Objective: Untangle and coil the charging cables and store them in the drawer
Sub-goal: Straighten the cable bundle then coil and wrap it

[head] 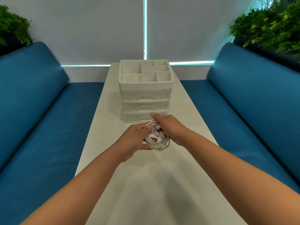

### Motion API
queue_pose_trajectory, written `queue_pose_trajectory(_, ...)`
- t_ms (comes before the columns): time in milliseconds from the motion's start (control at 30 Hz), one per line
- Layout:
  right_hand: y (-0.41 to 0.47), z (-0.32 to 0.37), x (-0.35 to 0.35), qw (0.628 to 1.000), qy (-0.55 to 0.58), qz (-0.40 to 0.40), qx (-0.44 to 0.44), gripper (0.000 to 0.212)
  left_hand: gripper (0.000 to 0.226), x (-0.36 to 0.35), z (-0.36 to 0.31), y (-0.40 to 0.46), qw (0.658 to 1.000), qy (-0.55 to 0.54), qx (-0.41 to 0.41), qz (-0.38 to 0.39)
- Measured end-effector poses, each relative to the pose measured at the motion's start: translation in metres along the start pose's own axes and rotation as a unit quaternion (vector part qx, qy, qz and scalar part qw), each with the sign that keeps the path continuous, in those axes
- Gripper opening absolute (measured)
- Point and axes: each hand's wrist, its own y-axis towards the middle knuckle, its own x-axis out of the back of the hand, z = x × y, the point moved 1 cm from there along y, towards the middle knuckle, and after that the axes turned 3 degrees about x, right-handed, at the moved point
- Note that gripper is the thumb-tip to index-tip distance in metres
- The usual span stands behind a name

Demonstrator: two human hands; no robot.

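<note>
A bundle of white charging cables [158, 140], wound into a loose coil with plugs on top, hangs just above the white table [146, 184]. My left hand [136, 140] grips the coil from the left, thumb over it. My right hand [168, 127] holds its upper right side, with the index finger stretched toward the drawer unit. The clear plastic drawer unit [145, 101] stands right behind my hands, three drawers stacked and all shut. Its white top tray is split into several empty compartments.
Blue cushioned benches [40, 111] run along both sides of the narrow table. Green plants [267, 25] stand behind the bench backs at left and right. A grey blind covers the far wall.
</note>
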Motion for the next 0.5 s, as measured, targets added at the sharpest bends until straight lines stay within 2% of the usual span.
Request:
queue_pose_trajectory(233, -0.004, 0.002, 0.004, 0.997, -0.037, 0.067, 0.003, 0.048, 0.032, 0.008, 0.012, 0.002, 0.998, -0.034, -0.011, -0.049)
queue_pose_trajectory(433, -0.005, -0.003, 0.009, 0.995, 0.089, 0.045, 0.01, 0.029, 0.027, 0.007, 0.015, -0.001, 0.997, -0.076, 0.015, -0.015)
queue_pose_trajectory(500, -0.005, -0.003, 0.011, 0.994, 0.097, 0.056, 0.015, 0.028, 0.028, 0.009, 0.015, 0.0, 0.996, -0.079, 0.033, -0.002)
